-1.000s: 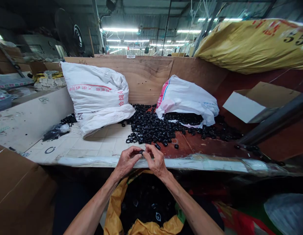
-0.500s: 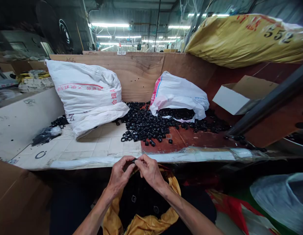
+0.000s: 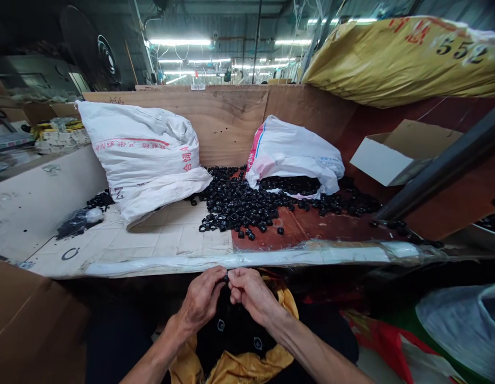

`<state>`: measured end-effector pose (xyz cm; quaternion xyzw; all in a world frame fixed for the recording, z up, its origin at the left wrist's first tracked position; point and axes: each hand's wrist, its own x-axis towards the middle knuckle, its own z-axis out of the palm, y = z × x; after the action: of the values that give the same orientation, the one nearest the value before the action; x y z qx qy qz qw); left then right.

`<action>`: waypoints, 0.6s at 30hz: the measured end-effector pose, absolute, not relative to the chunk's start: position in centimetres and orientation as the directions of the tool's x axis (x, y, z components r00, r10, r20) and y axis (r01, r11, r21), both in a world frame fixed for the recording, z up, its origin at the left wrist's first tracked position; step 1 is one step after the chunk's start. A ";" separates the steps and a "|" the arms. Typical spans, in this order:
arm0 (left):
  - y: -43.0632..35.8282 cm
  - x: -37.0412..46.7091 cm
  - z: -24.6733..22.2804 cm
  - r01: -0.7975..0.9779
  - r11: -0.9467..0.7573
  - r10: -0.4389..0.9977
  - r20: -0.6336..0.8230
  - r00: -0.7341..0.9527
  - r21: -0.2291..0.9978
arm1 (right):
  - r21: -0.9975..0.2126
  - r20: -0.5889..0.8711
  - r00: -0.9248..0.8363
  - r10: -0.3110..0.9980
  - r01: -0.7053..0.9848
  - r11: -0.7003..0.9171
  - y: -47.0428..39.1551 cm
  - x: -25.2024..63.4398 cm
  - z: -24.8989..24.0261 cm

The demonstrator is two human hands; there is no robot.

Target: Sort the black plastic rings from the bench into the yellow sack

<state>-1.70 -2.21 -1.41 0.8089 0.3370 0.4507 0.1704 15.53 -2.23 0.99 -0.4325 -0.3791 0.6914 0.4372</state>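
Note:
My left hand and my right hand meet fingertip to fingertip just in front of the bench edge. Between them is a small black part, pinched by both and mostly covered by the fingers. Below the hands a yellow sack lies open, with dark contents and two small pale-edged ring shapes inside. On the bench beyond, a heap of small black ring-like parts spreads out, some loose near the front. A thin dark ring lies alone at the left.
Two white woven sacks rest on the bench, the right one spilling black parts. A white carton leans near a dark metal bar. A full yellow sack sits above right. Clear plastic covers the bench edge.
Both hands have dropped slightly, and the fingers are curled more tightly around the small black part. The camera view has shifted a little.

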 end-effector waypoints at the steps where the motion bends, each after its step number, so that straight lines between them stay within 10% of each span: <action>1: -2.1 -2.1 -0.9 0.396 -0.735 0.678 0.598 0.427 0.551 | -0.918 -0.268 -0.277 0.923 -0.217 -0.332 -2.1 15.9 1.3; 5: 0.8 -3.7 2.3 0.502 -0.634 0.767 0.392 0.508 0.588 | -0.936 0.075 -0.087 0.993 0.339 0.101 0.1 17.8 2.4; 9: 7.0 -4.5 3.7 0.806 -0.242 0.925 0.380 0.023 0.540 | -0.566 0.419 -0.008 0.908 0.779 0.269 4.8 18.8 2.1; 18: 10.0 -3.5 1.7 0.843 -0.308 0.915 0.381 0.136 0.440 | -0.324 0.362 -0.221 0.906 0.881 0.345 8.3 17.9 0.5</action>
<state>-3.50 10.00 1.66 0.7512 0.5851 0.2997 0.0596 17.91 8.27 0.54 -0.5719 -0.7810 0.0246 0.2497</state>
